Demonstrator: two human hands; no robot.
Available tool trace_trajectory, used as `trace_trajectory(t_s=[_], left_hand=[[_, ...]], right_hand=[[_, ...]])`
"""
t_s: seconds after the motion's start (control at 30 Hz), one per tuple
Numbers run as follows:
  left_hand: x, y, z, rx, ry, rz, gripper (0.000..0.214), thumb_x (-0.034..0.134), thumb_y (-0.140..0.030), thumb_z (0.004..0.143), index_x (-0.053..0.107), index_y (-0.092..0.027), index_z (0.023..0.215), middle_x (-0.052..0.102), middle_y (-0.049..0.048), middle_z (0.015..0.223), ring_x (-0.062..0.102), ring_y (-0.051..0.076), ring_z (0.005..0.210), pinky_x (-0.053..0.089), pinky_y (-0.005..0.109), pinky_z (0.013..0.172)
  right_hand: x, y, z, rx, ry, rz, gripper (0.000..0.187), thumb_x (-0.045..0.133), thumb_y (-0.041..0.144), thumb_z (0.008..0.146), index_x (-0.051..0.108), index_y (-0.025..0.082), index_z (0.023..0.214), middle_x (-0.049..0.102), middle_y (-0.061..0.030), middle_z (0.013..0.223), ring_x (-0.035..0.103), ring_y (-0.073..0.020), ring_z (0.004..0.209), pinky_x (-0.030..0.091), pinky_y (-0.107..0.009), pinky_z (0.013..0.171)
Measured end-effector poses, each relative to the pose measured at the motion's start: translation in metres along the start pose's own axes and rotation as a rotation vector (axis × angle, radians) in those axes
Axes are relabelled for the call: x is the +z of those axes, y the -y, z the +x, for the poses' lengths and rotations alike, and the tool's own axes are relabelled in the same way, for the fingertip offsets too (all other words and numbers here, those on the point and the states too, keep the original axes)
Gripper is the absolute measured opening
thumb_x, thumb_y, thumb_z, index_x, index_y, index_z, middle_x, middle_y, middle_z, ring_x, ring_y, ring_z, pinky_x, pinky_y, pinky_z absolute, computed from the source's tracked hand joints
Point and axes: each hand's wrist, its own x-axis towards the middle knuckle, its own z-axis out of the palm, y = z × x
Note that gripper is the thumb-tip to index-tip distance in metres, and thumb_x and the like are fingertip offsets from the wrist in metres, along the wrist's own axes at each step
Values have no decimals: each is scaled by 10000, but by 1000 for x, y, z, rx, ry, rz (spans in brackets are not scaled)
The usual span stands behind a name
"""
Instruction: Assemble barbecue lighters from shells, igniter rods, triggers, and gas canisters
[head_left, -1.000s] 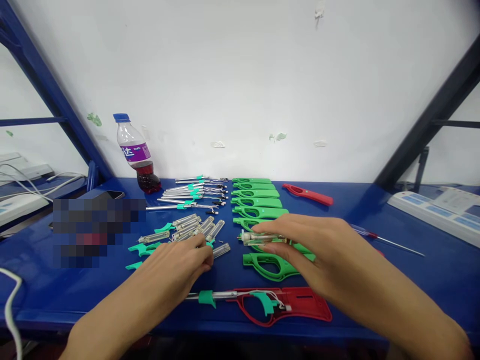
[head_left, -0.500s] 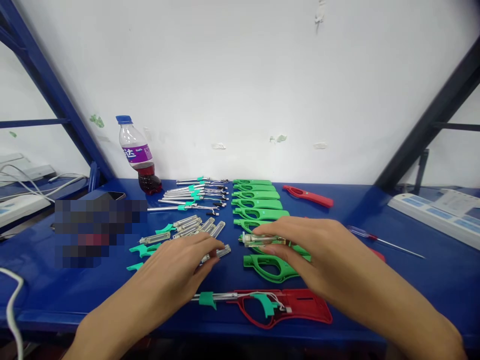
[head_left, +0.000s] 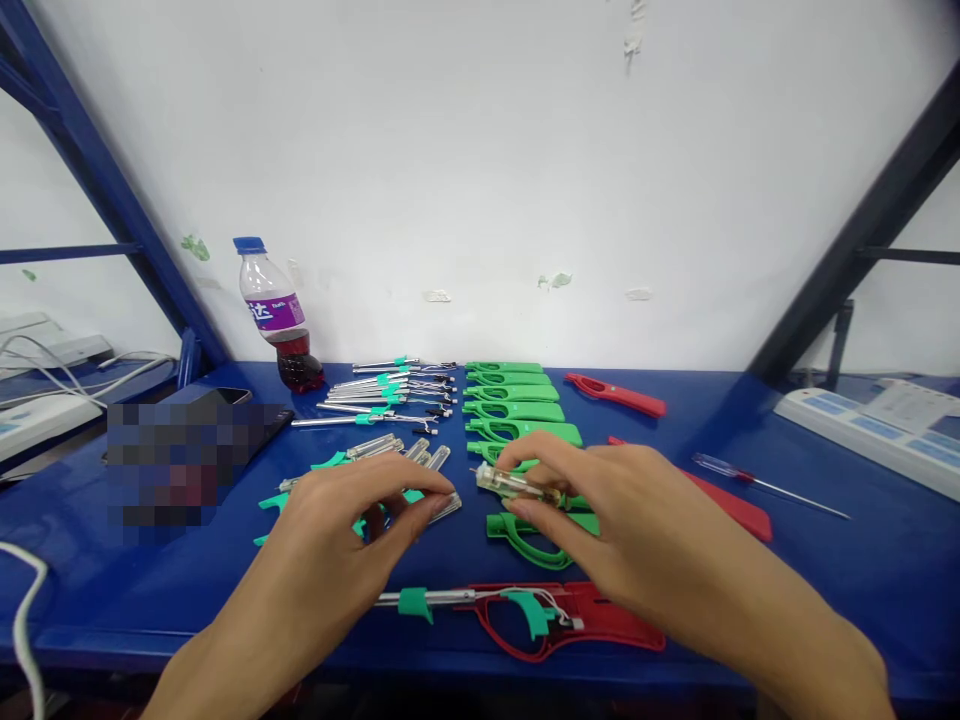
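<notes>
My right hand (head_left: 607, 490) pinches a clear lighter fuel tank (head_left: 517, 484) with a white valve end pointing left, above the row of green lighter housings (head_left: 517, 410). My left hand (head_left: 367, 510) hovers over the clear fuel tanks (head_left: 436, 458) on the table, thumb and index tips together; whatever they hold, if anything, is too small to make out. One loose tank (head_left: 452, 507) lies just behind its fingertips. In front of both hands, an open red lighter housing (head_left: 615, 618) holds a metal tube (head_left: 450, 597), wires and a teal trigger (head_left: 531, 613).
Metal lighter tubes (head_left: 360, 408) with teal triggers lie at the back centre. A bottle (head_left: 279, 312) stands back left near a dark phone (head_left: 225, 396). To the right are red housings (head_left: 622, 396), a screwdriver (head_left: 750, 478) and a white power strip (head_left: 862, 430).
The tank in my right hand has tilted, its valve end now higher than its other end. My left hand has shifted slightly, its thumb and index tips closing together.
</notes>
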Motion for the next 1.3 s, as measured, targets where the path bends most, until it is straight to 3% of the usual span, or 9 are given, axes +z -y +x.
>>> trace_trajectory(t_s=[0.17,0.3,0.4,0.67,0.87,1.07,1.3], left_hand=[[0,-12,0,-283,52,-233,240,726,-461,932,805,-240,879,706,6,577,629,170,496,414,230,457],[-1,-11,-1,-390,138,-375,342,728,-567,933,772,-228,942,666,3,558,460,118,440,281,202,408],[-2,-8,-2,-441,194,-436,390,739,-604,940,773,-229,1039,640,-11,522,431,106,430,271,190,410],[0,-10,-4,-464,160,-495,364,786,-578,920,785,-222,998,610,-21,502,458,97,429,278,180,423],[2,-12,-7,-424,122,-564,404,796,-536,942,708,-289,1250,656,-30,823,614,103,508,391,183,424],[0,-13,-9,-425,134,-718,405,789,-523,962,668,-290,1270,633,-26,923,597,65,486,336,169,398],[-5,-9,-10,-420,142,-775,329,783,-443,996,605,-300,1233,577,-54,929,536,15,458,272,170,427]], right_hand=[[4,3,2,-62,-4,-25,153,640,252,1062,751,295,1158,818,-2,886,765,-194,741,501,-274,677],[4,7,3,-64,2,-14,132,657,249,1058,766,302,1112,821,20,880,751,-173,711,488,-261,660],[3,9,3,-51,15,20,123,654,243,1066,759,303,1091,818,34,892,752,-164,731,458,-262,652],[2,8,2,-17,39,82,100,643,252,1086,713,318,1060,794,77,895,741,-153,765,387,-293,658],[3,11,5,-12,57,28,117,613,233,1095,693,310,1058,783,71,901,724,-163,750,358,-302,634],[8,16,4,-87,11,-96,127,603,210,1084,707,283,1067,772,22,856,716,-182,727,359,-320,624],[12,30,6,-165,-73,-277,233,653,49,891,732,242,995,773,3,771,705,-196,590,295,-356,528]])
